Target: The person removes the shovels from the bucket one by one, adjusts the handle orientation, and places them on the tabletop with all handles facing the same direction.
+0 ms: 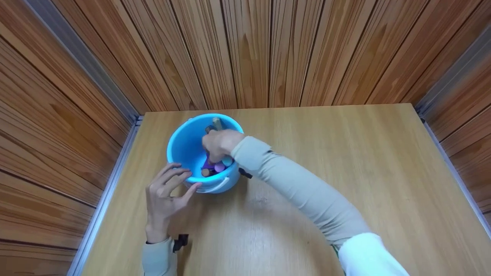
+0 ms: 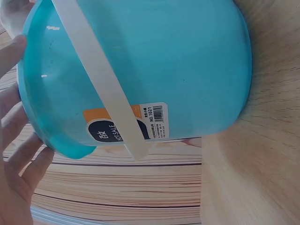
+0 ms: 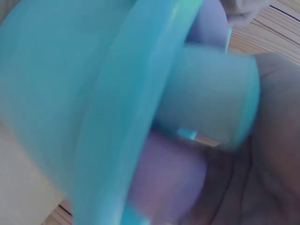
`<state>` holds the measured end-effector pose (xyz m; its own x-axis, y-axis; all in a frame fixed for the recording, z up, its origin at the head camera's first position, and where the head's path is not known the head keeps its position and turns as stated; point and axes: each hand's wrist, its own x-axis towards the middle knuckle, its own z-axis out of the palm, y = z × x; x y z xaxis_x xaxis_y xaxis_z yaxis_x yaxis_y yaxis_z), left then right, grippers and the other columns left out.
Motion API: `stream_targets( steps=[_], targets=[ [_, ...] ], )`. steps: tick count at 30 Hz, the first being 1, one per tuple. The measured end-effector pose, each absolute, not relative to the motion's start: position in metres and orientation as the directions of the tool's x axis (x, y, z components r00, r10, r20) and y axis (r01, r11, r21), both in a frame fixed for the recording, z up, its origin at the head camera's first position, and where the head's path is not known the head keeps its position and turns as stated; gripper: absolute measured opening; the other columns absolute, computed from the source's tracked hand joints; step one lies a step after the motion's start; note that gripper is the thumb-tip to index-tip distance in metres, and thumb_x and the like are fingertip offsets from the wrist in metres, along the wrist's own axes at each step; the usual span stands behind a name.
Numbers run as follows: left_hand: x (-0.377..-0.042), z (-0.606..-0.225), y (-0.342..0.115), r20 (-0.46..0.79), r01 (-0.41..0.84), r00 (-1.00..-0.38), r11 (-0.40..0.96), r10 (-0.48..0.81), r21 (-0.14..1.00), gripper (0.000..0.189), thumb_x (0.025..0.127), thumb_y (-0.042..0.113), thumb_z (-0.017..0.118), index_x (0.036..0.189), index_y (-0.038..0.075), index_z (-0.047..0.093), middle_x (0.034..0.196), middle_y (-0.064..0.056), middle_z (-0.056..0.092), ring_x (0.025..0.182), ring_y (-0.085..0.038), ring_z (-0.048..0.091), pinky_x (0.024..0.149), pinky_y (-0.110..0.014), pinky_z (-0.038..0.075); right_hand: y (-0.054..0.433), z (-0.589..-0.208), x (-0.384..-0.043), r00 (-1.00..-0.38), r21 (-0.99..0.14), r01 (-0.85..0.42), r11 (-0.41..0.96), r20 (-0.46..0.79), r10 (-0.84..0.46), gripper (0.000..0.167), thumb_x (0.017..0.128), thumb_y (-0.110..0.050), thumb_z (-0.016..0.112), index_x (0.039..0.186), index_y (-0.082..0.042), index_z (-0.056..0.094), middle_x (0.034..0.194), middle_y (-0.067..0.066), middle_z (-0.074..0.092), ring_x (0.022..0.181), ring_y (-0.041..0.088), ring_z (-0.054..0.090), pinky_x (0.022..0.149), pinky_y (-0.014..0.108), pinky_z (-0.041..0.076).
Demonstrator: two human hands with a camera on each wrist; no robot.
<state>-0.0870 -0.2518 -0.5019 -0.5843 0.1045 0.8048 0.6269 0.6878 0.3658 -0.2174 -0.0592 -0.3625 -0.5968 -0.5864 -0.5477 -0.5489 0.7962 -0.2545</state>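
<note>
A blue bucket (image 1: 182, 143) with a white handle (image 1: 220, 186) stands at the table's left rear. My left hand (image 1: 165, 193) holds its near-left rim, fingers bent at the edge and thumb against the outside. Deep in the bucket is my right hand (image 1: 220, 143), its fingertips hidden. Around that hand lie a purple round-ended piece (image 1: 219, 167), a brown one (image 1: 206, 172) and a tan stick-like piece (image 1: 217, 123). Close up in the right wrist view, blurred, are a light blue cylinder (image 3: 211, 93) and a purple cylinder (image 3: 168, 176); whether the hand grips any piece cannot be seen.
The wooden table (image 1: 330, 153) extends right and forward of the bucket. Wood-plank walls (image 1: 253, 53) enclose it at the back and sides, with a metal rail (image 1: 103, 203) along the left edge. A printed label (image 2: 154, 122) is on the bucket.
</note>
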Motion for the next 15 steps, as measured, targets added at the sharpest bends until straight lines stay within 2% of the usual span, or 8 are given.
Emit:
stream_targets(
  steps=[2,7,12,15],
  targets=[
    [-0.085,-0.502,-0.253,0.806,0.628,-0.583,0.688,0.105,0.365,0.042,0.076,0.029,0.098,0.113,0.012,0.085,0.11,-0.003,0.083,0.109,-0.034,0.077,0.11,-0.025,0.052,-0.068,-0.366,-0.214,-0.597,-0.234,-0.538,0.81,-0.572,-0.562,0.05,0.1,-0.043,0.072,0.141,-0.015,0.06,0.11,0.005,0.066,0.084,0.017,0.073,0.071,0.027,0.061],
    [-0.081,-0.504,-0.253,0.798,0.616,-0.591,0.703,0.116,0.354,0.042,0.075,0.028,0.098,0.111,0.011,0.085,0.109,-0.003,0.083,0.109,-0.033,0.077,0.11,-0.027,0.053,-0.082,-0.377,-0.207,-0.605,-0.186,-0.539,0.822,-0.593,-0.531,0.059,0.097,-0.046,0.073,0.145,-0.015,0.058,0.113,0.005,0.066,0.084,0.016,0.073,0.07,0.024,0.06],
    [-0.079,-0.504,-0.254,0.795,0.604,-0.597,0.713,0.108,0.357,0.043,0.073,0.026,0.099,0.111,0.012,0.085,0.109,-0.004,0.083,0.11,-0.034,0.077,0.099,-0.047,0.061,-0.092,-0.382,-0.205,-0.617,-0.079,-0.564,0.822,-0.621,-0.483,0.056,0.099,-0.045,0.068,0.146,-0.016,0.058,0.117,0.005,0.063,0.091,0.018,0.065,0.068,0.023,0.053],
    [-0.079,-0.503,-0.254,0.794,0.608,-0.597,0.711,0.116,0.353,0.043,0.074,0.027,0.098,0.111,0.011,0.085,0.108,-0.006,0.083,0.112,-0.035,0.077,0.093,-0.056,0.062,-0.098,-0.385,-0.207,-0.596,-0.03,-0.56,0.828,-0.68,-0.427,0.049,0.103,-0.039,0.065,0.146,-0.015,0.057,0.107,0.005,0.061,0.081,0.017,0.061,0.061,0.022,0.049]
  ],
)
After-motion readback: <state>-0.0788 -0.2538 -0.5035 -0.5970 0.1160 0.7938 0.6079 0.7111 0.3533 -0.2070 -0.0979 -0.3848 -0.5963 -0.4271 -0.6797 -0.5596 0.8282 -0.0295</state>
